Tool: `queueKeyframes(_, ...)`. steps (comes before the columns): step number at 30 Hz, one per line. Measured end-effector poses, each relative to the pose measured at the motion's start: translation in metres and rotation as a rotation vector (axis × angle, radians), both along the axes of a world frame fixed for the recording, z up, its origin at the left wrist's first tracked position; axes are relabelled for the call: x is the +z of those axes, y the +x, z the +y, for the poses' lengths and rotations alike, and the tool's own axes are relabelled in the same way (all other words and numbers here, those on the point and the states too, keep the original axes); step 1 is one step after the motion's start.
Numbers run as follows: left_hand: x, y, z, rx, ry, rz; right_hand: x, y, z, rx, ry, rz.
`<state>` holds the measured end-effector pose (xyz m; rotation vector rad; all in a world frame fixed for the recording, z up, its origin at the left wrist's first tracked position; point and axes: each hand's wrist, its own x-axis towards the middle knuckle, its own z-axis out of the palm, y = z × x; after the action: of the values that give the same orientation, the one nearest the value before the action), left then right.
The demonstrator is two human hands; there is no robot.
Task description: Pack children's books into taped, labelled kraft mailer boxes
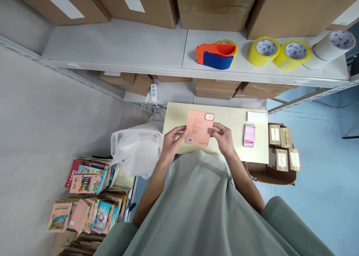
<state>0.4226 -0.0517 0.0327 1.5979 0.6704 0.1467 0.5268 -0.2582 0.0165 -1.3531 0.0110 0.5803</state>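
A thin pink booklet (199, 128) is held up over the pale yellow table (227, 116), its printed face with a barcode and a red-framed label turned toward me. My left hand (173, 141) pinches its left edge between thumb and fingers. On the opposite edge, my right hand (223, 136) grips it the same way. To the right on the table lie a pink phone-shaped thing (249, 135), blurred out, and a small white box (256, 117).
Stacked booklets (89, 196) stand at lower left beside a white plastic bag (137, 147). An open carton (272, 175) with small boxes sits right of the table. The shelf (120, 43) ahead bears an orange-blue tape dispenser (215, 56), yellow tape rolls (265, 50) and large cartons (215, 7).
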Motion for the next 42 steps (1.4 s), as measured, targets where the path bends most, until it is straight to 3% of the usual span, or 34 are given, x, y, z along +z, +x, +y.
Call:
queueKeyframes(7,0.017,0.0,-0.002,-0.132,-0.065,0.013,0.001,0.002,-0.015,0.01,-0.009,0.011)
queueKeyframes(15,0.014,-0.003,-0.015,-0.046,-0.042,-0.048,-0.008,0.0,-0.013,-0.015,-0.015,-0.016)
queueKeyframes(20,0.01,-0.004,-0.032,0.037,0.162,-0.119,-0.01,-0.019,0.0,-0.092,-0.106,-0.088)
queueKeyframes(24,0.006,-0.007,-0.06,-0.051,0.411,-0.178,-0.001,-0.04,0.011,0.035,-0.055,-0.087)
queueKeyframes(27,0.001,-0.01,-0.076,-0.15,0.482,-0.22,0.003,-0.039,0.01,0.031,-0.032,-0.116)
queueKeyframes(30,-0.001,-0.01,-0.073,-0.204,0.44,-0.264,0.006,-0.025,-0.003,0.011,-0.01,-0.104)
queueKeyframes(32,0.001,-0.008,-0.06,-0.137,0.394,-0.241,0.01,-0.014,-0.016,0.035,0.0,-0.096)
queueKeyframes(34,0.003,-0.005,-0.041,-0.069,0.282,-0.163,0.014,-0.007,-0.028,0.102,0.007,-0.092)
queueKeyframes(38,0.006,-0.001,-0.015,-0.128,-0.09,-0.028,0.021,-0.002,-0.038,0.225,0.047,-0.08)
queueKeyframes(42,0.01,-0.003,-0.013,-0.098,-0.161,-0.029,0.017,-0.004,-0.034,0.212,0.046,-0.051)
